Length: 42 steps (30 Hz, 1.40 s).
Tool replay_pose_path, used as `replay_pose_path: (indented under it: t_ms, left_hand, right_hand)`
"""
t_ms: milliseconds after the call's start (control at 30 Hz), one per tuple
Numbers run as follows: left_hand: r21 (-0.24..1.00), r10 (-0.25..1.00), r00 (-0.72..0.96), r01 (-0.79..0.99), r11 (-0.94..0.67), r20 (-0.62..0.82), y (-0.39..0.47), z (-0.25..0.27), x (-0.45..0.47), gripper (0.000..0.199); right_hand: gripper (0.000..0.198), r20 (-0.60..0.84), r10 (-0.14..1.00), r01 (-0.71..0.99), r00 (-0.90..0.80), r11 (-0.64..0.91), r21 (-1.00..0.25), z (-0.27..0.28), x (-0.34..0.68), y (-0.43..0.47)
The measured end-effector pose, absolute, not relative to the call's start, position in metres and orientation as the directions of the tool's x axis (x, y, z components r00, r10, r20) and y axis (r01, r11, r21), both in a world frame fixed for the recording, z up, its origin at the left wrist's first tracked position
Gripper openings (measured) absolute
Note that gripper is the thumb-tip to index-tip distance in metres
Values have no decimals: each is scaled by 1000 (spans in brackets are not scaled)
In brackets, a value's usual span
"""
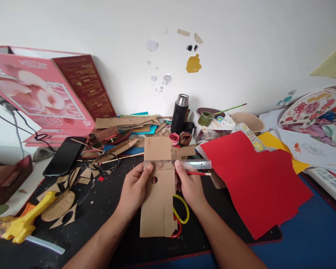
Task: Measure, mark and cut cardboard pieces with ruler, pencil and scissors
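Note:
A long piece of brown cardboard with a small round hole is held up in front of me. Across its upper part lies a clear, paint-stained ruler. My left hand grips the cardboard's left edge, its thumb at the ruler's lower edge and its fingers hidden behind. My right hand is closed with its thumb on the ruler beside the cardboard's right edge. A thin red pencil sticks out past this hand, below the ruler. Scissors with yellow and red handles lie partly under the cardboard.
A yellow glue gun, cardboard scraps and a black phone lie left. A black flask, paint jars and a brush jar stand behind. Red sheet covers the right side; a pink box stands back left.

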<state>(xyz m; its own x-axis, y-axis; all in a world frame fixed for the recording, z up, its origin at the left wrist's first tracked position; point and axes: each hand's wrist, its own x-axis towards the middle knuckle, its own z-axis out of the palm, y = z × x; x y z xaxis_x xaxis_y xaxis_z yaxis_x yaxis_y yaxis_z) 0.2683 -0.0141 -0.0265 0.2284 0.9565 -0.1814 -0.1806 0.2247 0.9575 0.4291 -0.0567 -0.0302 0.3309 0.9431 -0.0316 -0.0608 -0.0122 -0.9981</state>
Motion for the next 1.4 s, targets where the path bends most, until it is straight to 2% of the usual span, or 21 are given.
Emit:
replay_pose_path:
  t_ms: [233,533,1400]
  left_hand:
    - [956,953,233,-172,236,-194,-14,-26,269,59]
    - [964,963,219,-179,195,-154,-14,-33,266,53]
    - [944,953,221,-210,254,-207,-14,-24,268,60]
  right_hand:
    - [64,1,946,-53,324,19,-998,-30,430,-57]
    - [67,-23,956,-95,294,5,-995,-27,429,-57]
    - [67,-9,959,-116,283,24,-993,-35,429,-56]
